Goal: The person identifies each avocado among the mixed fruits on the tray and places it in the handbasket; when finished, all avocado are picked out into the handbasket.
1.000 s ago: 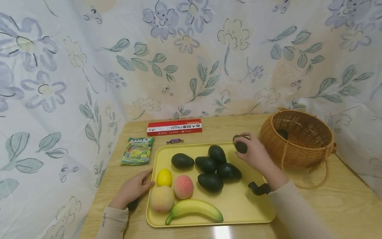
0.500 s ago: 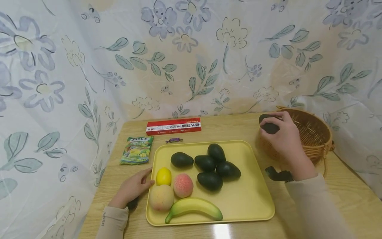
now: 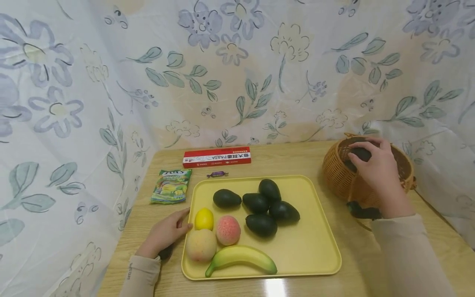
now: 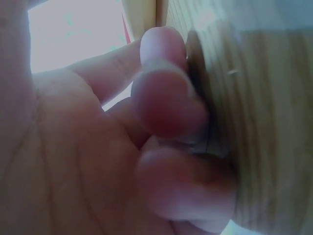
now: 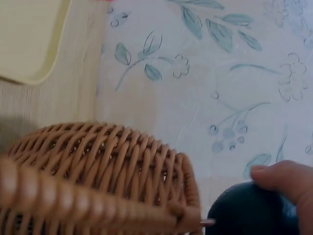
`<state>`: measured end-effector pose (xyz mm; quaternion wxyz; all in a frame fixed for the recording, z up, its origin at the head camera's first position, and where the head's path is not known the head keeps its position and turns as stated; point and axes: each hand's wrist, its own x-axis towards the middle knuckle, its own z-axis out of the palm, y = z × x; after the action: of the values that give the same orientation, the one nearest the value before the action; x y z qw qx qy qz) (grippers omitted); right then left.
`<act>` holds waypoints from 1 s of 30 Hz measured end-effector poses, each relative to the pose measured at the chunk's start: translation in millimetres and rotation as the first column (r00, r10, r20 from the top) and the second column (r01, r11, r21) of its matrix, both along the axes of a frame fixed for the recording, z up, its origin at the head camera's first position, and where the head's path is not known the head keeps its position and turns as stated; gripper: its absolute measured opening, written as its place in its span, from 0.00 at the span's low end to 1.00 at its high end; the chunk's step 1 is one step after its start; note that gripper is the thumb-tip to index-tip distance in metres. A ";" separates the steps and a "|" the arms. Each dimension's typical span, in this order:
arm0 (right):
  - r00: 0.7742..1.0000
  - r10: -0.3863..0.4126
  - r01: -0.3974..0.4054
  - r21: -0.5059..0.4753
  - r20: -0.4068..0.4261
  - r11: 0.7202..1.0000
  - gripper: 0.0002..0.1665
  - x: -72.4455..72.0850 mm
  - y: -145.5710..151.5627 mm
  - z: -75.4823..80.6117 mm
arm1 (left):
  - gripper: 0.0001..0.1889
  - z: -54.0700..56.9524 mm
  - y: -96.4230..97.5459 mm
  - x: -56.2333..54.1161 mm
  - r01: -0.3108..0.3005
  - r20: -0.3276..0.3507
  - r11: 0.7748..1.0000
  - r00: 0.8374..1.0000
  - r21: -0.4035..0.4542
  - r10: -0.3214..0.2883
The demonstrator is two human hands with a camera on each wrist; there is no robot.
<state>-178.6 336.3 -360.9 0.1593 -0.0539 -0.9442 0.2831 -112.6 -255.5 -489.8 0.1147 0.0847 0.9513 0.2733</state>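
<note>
Avocado (image 3: 360,154) under handling is located over the mouth of the wicker basket (image 3: 335,181). A desk (image 3: 282,161) is backed by floral cloth (image 3: 259,107). Most of its middle is taken up by a yellow tray (image 3: 315,243); the basket is stood by the desk's far right corner. The two hands are well apart. By the right hand (image 3: 380,167), the avocado is clamped between thumb and fingers. The left hand (image 3: 168,231) is rested against the tray's left edge, fingers loosely bent, with no grip seen. A second ago the avocado was held above the tray's far right corner; the carry across is now judged complete, with release not yet made. How deep it is lowered cannot be told.

A red pasta box (image 3: 217,157) is noted along the desk's far edge, a green snack bag (image 3: 171,187) near its far left corner. A banana (image 3: 243,259) is laid along the tray's near edge, a pale peach (image 3: 201,246) by the near left corner, a pink peach (image 3: 228,230) beside it. Five avocados (image 3: 261,225) are left on the tray, so further transfers are judged outstanding. A lemon (image 3: 204,219) is placed near the left edge; a purple-wrapped sweet (image 3: 217,174) is seen beyond the far edge.
</note>
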 end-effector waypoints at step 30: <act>0.887 0.446 -0.445 0.036 -0.116 0.895 0.15 7.3 -154.3 -20.3 | 0.32 -0.3 -1.1 -1.8 -0.010 -0.027 1.000 1.000 -0.007 0.010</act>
<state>-171.3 182.0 -381.2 0.1472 0.1821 -0.9212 0.3107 -114.4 -256.6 -490.1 0.1008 0.0834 0.9541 0.2695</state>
